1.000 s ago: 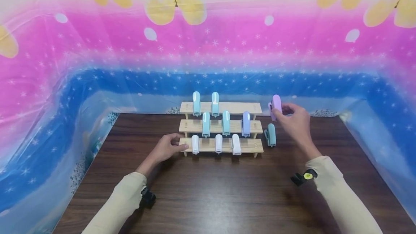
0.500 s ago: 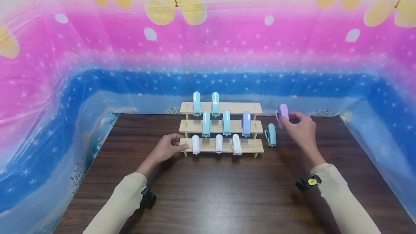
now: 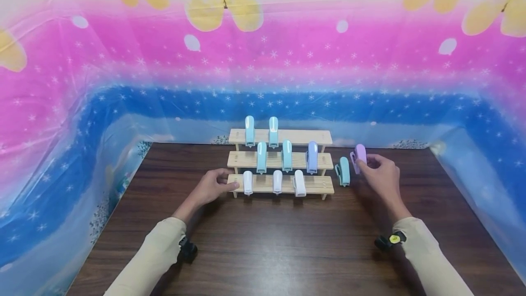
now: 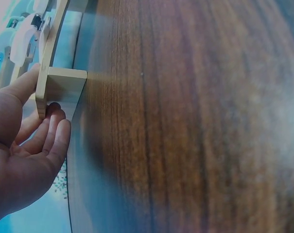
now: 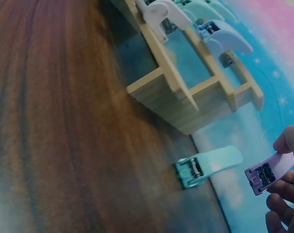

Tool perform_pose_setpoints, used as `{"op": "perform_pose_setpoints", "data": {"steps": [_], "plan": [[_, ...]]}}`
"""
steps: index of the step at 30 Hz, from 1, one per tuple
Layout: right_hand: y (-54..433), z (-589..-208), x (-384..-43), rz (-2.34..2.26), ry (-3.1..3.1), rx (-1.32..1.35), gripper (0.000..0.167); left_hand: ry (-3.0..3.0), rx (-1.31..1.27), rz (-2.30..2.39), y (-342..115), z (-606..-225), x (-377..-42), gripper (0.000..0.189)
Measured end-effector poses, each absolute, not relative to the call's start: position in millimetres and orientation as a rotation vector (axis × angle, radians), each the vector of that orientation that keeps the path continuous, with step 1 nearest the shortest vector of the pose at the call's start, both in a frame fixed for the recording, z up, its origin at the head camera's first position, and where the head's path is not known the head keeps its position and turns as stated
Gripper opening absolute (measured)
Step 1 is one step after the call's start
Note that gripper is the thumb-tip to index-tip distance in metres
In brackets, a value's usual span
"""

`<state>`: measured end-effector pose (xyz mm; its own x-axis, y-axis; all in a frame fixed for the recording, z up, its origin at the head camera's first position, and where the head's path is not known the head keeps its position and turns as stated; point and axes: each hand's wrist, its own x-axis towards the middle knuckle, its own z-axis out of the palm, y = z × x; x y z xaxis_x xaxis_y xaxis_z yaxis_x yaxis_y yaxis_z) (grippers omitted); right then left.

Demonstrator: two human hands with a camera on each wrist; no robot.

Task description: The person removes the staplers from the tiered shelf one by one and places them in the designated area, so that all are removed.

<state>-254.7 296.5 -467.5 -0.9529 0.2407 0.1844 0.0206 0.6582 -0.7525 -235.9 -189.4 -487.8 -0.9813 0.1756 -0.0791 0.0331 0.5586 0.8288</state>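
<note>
My right hand (image 3: 382,175) pinches a purple stapler (image 3: 360,156) between thumb and fingers. It is beside a teal stapler (image 3: 344,171) standing on the table right of the wooden rack. The right wrist view shows the purple stapler's metal inner part (image 5: 264,175). My left hand (image 3: 211,187) grips the left end of the rack's lowest shelf (image 3: 261,185), thumb on top and fingers underneath in the left wrist view. White staplers (image 3: 277,182) line that shelf. Teal staplers (image 3: 261,156) and a lavender one (image 3: 312,156) occupy the middle shelf; two light teal ones (image 3: 249,129) are on top.
The three-step rack stands near the back of a dark wood table (image 3: 263,245). A patterned pink and blue cloth (image 3: 287,58) hangs behind and along both sides. The top shelf (image 3: 304,137) has bare wood on its right half.
My right hand has carried the purple stapler rightward and down, from beside the top shelf to beside the standing teal stapler. My left hand has stayed on the rack.
</note>
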Motion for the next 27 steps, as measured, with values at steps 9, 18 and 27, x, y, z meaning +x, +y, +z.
{"op": "perform_pose_setpoints", "data": {"steps": [9,18,27], "plan": [[298.6,-484.7,-251.3,1.186,-2.627,-0.219,0.060,2.641,0.189,1.400,-188.8,-486.8,-234.9,0.052],[299.8,-502.5,-252.5,1.158,-2.664,-0.268,0.057,2.641,0.173,1.393,-188.7,-485.8,-234.3,0.052],[300.1,-509.6,-252.9,1.145,-2.678,-0.288,0.054,2.641,0.171,1.386,-188.8,-486.9,-235.1,0.052]]}}
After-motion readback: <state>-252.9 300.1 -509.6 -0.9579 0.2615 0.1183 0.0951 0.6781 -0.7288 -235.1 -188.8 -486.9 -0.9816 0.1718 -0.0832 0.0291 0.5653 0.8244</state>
